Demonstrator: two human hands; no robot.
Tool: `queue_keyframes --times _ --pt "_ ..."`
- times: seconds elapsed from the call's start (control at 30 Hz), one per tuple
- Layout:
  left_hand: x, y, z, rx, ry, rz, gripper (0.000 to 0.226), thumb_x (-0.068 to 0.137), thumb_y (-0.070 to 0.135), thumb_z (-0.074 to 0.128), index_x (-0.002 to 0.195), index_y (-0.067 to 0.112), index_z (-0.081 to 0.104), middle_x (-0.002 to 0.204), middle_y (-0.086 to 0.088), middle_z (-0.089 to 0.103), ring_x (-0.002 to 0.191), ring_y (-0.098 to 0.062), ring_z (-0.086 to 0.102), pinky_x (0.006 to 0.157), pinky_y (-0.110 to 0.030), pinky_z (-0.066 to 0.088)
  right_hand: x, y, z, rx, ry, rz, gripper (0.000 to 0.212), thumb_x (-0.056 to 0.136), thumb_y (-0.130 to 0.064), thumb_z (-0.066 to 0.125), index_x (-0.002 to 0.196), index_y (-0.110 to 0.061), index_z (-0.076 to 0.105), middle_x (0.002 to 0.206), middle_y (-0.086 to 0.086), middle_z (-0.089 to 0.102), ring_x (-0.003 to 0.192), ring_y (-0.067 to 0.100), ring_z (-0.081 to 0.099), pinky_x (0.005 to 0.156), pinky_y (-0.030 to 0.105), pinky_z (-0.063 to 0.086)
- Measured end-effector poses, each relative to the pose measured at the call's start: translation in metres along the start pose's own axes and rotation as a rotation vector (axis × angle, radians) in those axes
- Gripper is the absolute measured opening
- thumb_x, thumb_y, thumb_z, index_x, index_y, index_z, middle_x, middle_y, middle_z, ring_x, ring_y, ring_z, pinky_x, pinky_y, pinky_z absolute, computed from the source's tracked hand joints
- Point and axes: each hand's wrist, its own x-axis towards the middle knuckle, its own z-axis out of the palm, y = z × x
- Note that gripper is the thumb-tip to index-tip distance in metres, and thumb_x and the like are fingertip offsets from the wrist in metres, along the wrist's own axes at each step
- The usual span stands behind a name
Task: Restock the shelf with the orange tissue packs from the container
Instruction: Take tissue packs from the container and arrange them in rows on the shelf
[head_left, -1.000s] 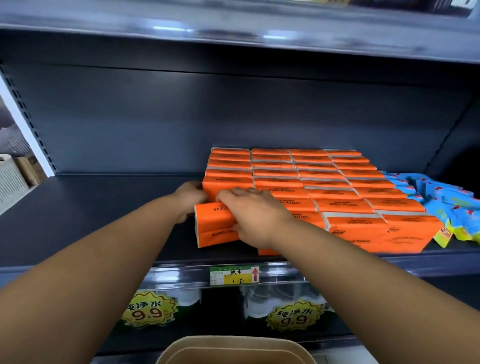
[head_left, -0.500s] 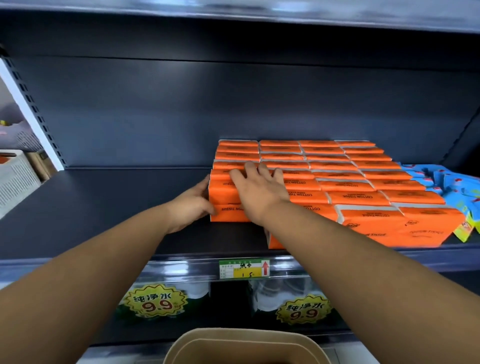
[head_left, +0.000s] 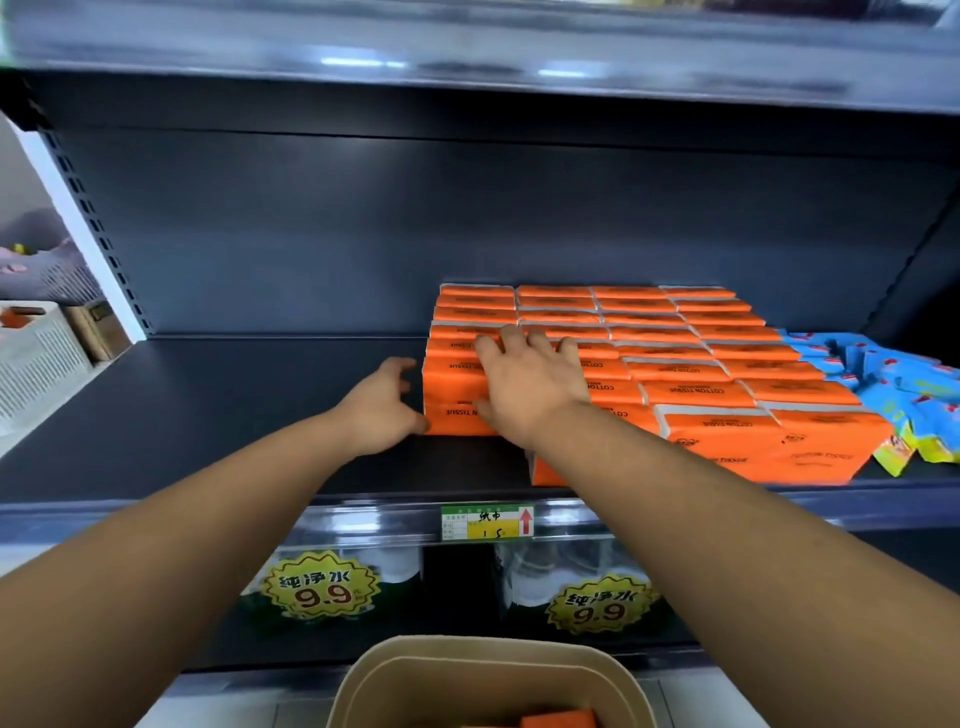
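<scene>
- The right hand (head_left: 530, 384) lay flat over the nearest pack (head_left: 451, 402) of the left column, fingers straight and spread across the top, thumb down the front face. It was pressing, not gripping
- The left hand (head_left: 382, 405) sat at that pack's left end, fingers loosely curved and apart, thumb touching its bottom corner. It held nothing
- The pack itself stood on the dark shelf (head_left: 208, 415), tight against the orange tissue packs (head_left: 675, 371) already laid out in neat rows, and set back from the front of the row to its right
- Blue packets (head_left: 883, 379) were heaped just beside the orange block on the right, and a price tag (head_left: 488, 522) was clipped to the shelf edge below
- The step in hand looked like seating and squaring this pack into line — the placing seemed all but done, with only the tidying left
- Down at the bottom edge, the beige container (head_left: 483, 670) showed a sliver of orange inside, so at least one more pack seemed to be waiting
- The next move would call for both hands to lift clear without dragging the pack out of line, then a reach down into the container for another
- Open shelf lay to the left and in front of the pack — the likely spot for the next one
</scene>
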Motion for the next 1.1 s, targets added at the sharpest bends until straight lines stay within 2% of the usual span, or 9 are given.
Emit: queue_keyframes --times 0.1,0.3,0.43,0.57,0.67,0.73,0.93,1.03,1.1 --pt "-0.026 0.006 -0.014 0.197 0.05 0.04 0.083 0.079 0.015 0.076 0.148 0.016 0.03 0.145 -0.013 0.042 0.129 -0.026 0.047 0.102 -0.033 0.043 -0.021 0.003 -0.008 0.028 0.015 0.011 0.058 0.091 -0.044 0.056 0.139 -0.022 0.034 0.147 0.009 0.036 0.133 0.033 0.034 0.104 0.055 0.027" --pt "-0.099 0.011 -0.003 0.184 0.057 0.096 0.07 0.079 0.019 0.078 0.139 0.018 0.042 0.133 -0.005 0.05 0.113 -0.021 0.055 0.095 -0.033 0.046 -0.076 -0.012 -0.011 0.027 0.028 -0.014 0.057 0.089 -0.049 0.055 0.136 -0.022 0.036 0.142 0.008 0.04 0.129 0.034 0.037 0.101 0.054 0.027" --pt "-0.139 -0.003 0.019 0.322 0.062 0.154 0.064 0.08 0.021 0.075 0.137 0.017 0.045 0.129 -0.007 0.052 0.118 -0.021 0.054 0.097 -0.031 0.043 -0.117 -0.03 0.007 0.049 0.037 -0.064 0.054 0.088 -0.045 0.056 0.134 -0.022 0.038 0.134 0.006 0.044 0.125 0.032 0.04 0.097 0.052 0.027" --pt "-0.164 -0.023 0.046 0.426 0.051 0.146 0.061 0.081 0.023 0.071 0.136 0.019 0.045 0.131 -0.006 0.051 0.118 -0.023 0.054 0.098 -0.036 0.046 -0.15 -0.044 0.028 0.086 0.007 -0.082 0.056 0.089 -0.043 0.057 0.136 -0.022 0.038 0.133 0.005 0.045 0.124 0.032 0.041 0.096 0.051 0.026" --pt "-0.18 -0.039 0.071 0.534 0.022 0.13 0.06 0.082 0.024 0.066 0.138 0.022 0.043 0.136 -0.003 0.048 0.119 -0.023 0.054 0.095 -0.041 0.05 -0.169 -0.049 0.049 0.114 -0.067 -0.064 0.053 0.089 -0.044 0.057 0.134 -0.022 0.039 0.135 0.005 0.046 0.125 0.031 0.041 0.097 0.051 0.027" --pt "-0.19 -0.053 0.09 0.579 -0.019 0.079 0.063 0.083 0.022 0.066 0.14 0.023 0.04 0.137 -0.002 0.047 0.118 -0.022 0.054 0.094 -0.038 0.051 -0.181 -0.053 0.067 0.121 -0.122 -0.038 0.052 0.089 -0.044 0.056 0.134 -0.022 0.039 0.133 0.005 0.047 0.124 0.03 0.042 0.098 0.051 0.028" --pt "-0.214 -0.104 0.149 0.581 -0.2 -0.122 0.056 0.087 0.017 0.058 0.139 0.025 0.039 0.135 -0.003 0.047 0.114 -0.024 0.055 0.089 -0.038 0.052 -0.223 -0.06 0.127 0.134 -0.368 -0.009 0.051 0.091 -0.038 0.056 0.135 -0.022 0.039 0.135 0.006 0.046 0.126 0.03 0.042 0.102 0.052 0.027" --pt "-0.223 -0.132 0.173 0.646 -0.317 -0.176 0.048 0.089 0.018 0.054 0.135 0.02 0.041 0.135 -0.007 0.048 0.119 -0.028 0.052 0.096 -0.043 0.047 -0.247 -0.067 0.163 0.147 -0.468 -0.006 0.037 0.093 -0.033 0.051 0.127 -0.022 0.044 0.133 0.006 0.049 0.125 0.03 0.043 0.101 0.052 0.026" --pt "-0.229 -0.149 0.187 0.673 -0.381 -0.196 0.053 0.089 0.017 0.053 0.139 0.019 0.037 0.139 -0.009 0.043 0.124 -0.03 0.048 0.101 -0.043 0.043 -0.262 -0.074 0.187 0.149 -0.516 -0.002 0.032 0.094 -0.028 0.048 0.125 -0.023 0.046 0.132 0.006 0.048 0.125 0.03 0.041 0.102 0.052 0.025"
